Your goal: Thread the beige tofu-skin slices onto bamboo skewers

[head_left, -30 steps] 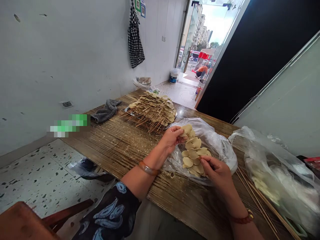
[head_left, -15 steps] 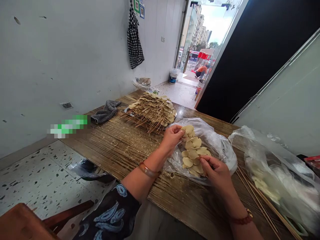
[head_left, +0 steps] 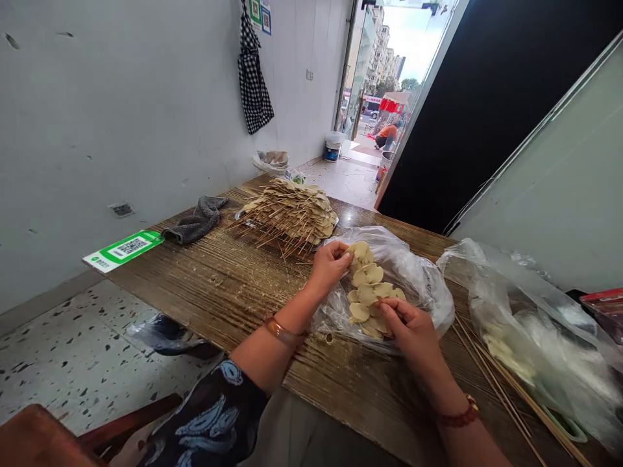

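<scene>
Tan slices [head_left: 366, 297] sit in a loose, overlapping cluster between the two hands, over the crumpled plastic bag [head_left: 422, 280]. Why over the bag?

Probably because its film keeps them off the wooden table [head_left: 233, 279], which has pale crumbs scattered on it.

And how are the hands closed?

Left hand [head_left: 331, 263]: thumb and forefinger pinch a slice at the far end. Right hand [head_left: 409, 323]: thumb and fingertips pinch the near side, at a slice's edge. Gripping both ends seems a way to keep the cluster steady without squashing it.

Does a stick run through those slices?

I can't tell; the overlap and the fingers hide it.

What about the bare sticks [head_left: 494, 383]?

They lie lengthwise beside the right forearm, which looks handy for that hand, with another plastic bag [head_left: 549, 324] just beyond.

And the heap of loaded sticks [head_left: 296, 211]?

Farther along the table, beyond the left hand. Many stick ends point toward the near side, perhaps so they're easy to grab.
</scene>
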{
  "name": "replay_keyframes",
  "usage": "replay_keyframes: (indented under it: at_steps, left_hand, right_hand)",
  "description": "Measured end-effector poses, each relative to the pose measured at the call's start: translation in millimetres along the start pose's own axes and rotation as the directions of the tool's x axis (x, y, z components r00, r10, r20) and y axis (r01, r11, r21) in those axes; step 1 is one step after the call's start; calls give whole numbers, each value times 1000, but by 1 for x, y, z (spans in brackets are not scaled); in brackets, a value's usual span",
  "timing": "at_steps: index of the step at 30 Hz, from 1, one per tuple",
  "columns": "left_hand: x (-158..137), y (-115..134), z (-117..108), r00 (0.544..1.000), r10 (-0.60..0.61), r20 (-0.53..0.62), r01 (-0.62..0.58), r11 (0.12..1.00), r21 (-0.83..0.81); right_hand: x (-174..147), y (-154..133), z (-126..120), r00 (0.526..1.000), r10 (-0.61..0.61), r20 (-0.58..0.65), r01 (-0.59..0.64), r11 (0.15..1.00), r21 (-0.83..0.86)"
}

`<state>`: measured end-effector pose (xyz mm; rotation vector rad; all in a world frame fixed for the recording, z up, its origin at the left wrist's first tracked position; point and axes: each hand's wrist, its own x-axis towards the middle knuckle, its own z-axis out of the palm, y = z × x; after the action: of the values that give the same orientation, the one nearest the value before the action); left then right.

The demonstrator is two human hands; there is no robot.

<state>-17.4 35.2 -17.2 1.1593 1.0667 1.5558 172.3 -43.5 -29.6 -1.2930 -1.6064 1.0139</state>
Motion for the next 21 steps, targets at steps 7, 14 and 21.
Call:
replay_keyframes:
  at_steps: [7, 14, 21]
  left_hand:
    - [-6, 3, 5, 997, -42, 63, 43, 999, -22]
    - [-12, 6, 12, 982, -95, 164, 114, 987, -109]
    - [-12, 9, 9, 922, -287, 258, 368, 857, -361]
  right_hand:
    - [2, 3, 1, 1000, 11, -7, -11, 999, 53]
    - [3, 1, 1, 998, 65, -15, -62, 986, 152]
    - [1, 0, 2, 998, 59, 22, -62, 984, 166]
